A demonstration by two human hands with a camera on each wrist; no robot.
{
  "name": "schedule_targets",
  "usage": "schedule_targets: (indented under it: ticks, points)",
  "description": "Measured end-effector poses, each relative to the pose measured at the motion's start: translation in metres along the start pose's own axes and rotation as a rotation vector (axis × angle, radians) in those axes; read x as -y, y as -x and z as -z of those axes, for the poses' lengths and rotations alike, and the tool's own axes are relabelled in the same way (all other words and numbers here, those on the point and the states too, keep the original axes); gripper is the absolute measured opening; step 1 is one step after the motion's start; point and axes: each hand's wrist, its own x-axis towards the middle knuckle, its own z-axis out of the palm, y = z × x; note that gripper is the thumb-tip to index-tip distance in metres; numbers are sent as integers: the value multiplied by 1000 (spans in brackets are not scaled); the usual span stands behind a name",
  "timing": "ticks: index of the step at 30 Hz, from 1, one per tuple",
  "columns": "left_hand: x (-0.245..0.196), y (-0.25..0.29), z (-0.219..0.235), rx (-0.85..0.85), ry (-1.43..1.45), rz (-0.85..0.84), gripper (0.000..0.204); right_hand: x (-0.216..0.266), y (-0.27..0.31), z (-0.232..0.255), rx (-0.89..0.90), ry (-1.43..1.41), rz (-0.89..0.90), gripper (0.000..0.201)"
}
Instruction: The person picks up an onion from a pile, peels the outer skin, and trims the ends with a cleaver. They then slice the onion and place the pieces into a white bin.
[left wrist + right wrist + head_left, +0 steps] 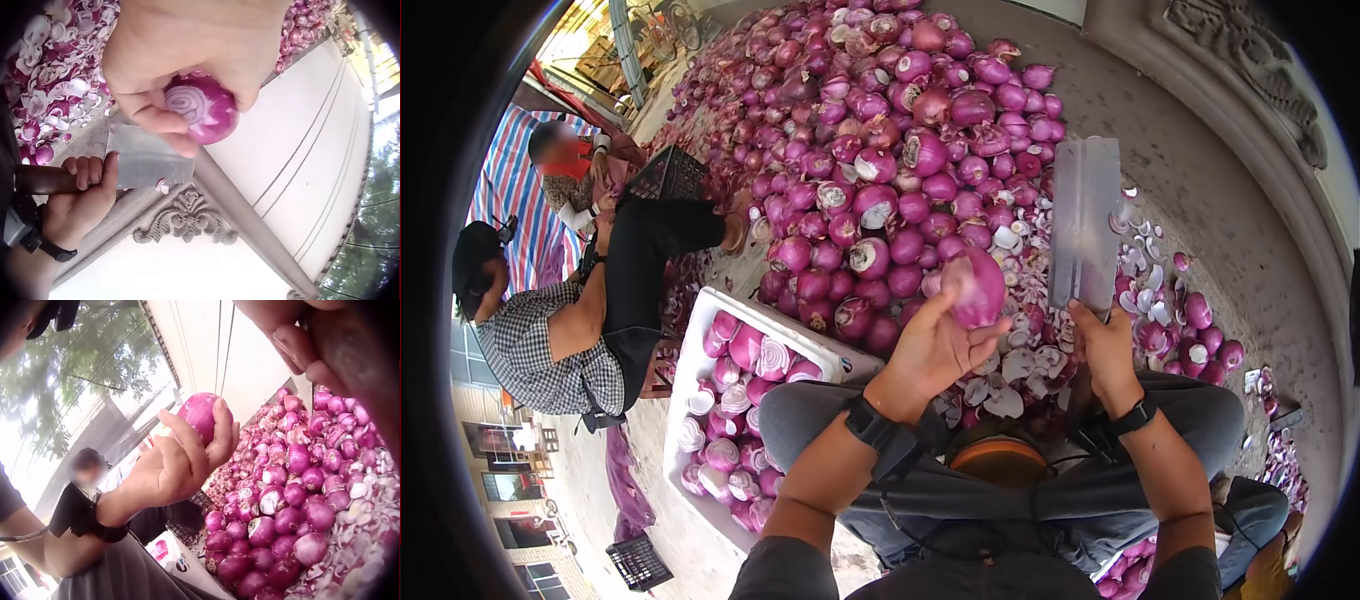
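Concrete floor [1210, 240], carved molding [1260, 70] far right. Large heap of red onions [900, 160] over the middle and far ground; pale peelings and root-end scraps [1015, 380] at its near right edge. Left hand [930, 350]: grip narrowed round one red onion [978, 287], held above the near edge of the heap; cut end with rings shows in the left wrist view. Right hand [1108, 350]: grip closed on the wooden handle [47, 180] of a broad cleaver [1085, 220], blade pointing away, just right of the onion. Near left, white foam box [683, 440] holding trimmed onions [740, 420]. Far left, two seated people [550, 340], faces blurred.
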Motion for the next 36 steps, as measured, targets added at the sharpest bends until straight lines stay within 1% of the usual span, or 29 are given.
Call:
schedule_targets:
  ticks: [2,3,5,6,8,9,11,12,14,15,17,18,19,21,22,25,26,27,29,31,32,33,34,35,36]
  points:
    - [2,0,-5,-132,-141,-59,45,2,-1,-2,-2,-47,13,13]
    - [3,0,-8,-132,-139,-59,45,4,-2,-4,-2,-46,12,13]
    - [5,1,-13,-188,-218,-155,47,6,-3,-6,0,-72,-8,13]
    - [5,1,-11,-189,-215,-155,47,6,-4,-6,0,-69,-8,13]
    - [5,0,-4,-267,-237,-167,48,6,-5,-8,3,-64,0,14]
    - [5,-1,-3,-268,-237,-167,48,8,-3,-9,3,-64,-1,14]
    - [4,-5,-2,-358,-303,-139,44,12,1,-12,-24,-44,14,25]
    - [3,-7,3,-356,-304,-134,44,10,2,-10,-30,-45,13,25]
    - [1,-17,20,-465,-235,6,41,4,4,-3,-2,-44,-5,26]
    - [4,-23,27,-462,-237,20,41,5,8,-1,-16,-47,-8,26]
    - [12,-38,41,-712,-288,58,40,10,15,5,26,-102,-28,27]
    - [19,-47,50,-779,-302,85,35,10,18,11,47,-78,-25,24]
    - [28,-55,55,-772,-310,100,35,10,21,17,29,-81,-25,24]
    - [48,-70,65,-712,-454,204,36,11,28,29,64,-139,-11,14]
    - [58,-80,71,-727,-417,303,33,14,33,33,35,-64,36,14]
    - [105,-109,81,-648,-383,372,28,26,44,47,27,-52,97,18]
    - [126,-121,100,-597,-356,354,27,25,45,52,41,-121,164,19]
    - [145,-131,103,-583,-367,381,27,35,50,58,37,-100,104,19]
    - [182,-154,100,-534,-384,484,31,45,55,67,32,-30,129,21]
    - [215,-178,93,-486,-413,586,34,42,54,77,63,-41,167,23]
    - [230,-189,91,-466,-427,634,36,48,56,82,75,21,131,26]
    - [244,-200,89,-446,-441,681,38,37,51,80,-29,30,350,29]
    - [257,-210,92,-428,-457,730,39,45,53,85,-17,32,310,30]
    - [270,-224,110,-496,-382,855,43,54,55,91,-3,33,270,31]
    - [282,-236,109,-504,-415,849,44,51,52,92,-7,-7,278,31]
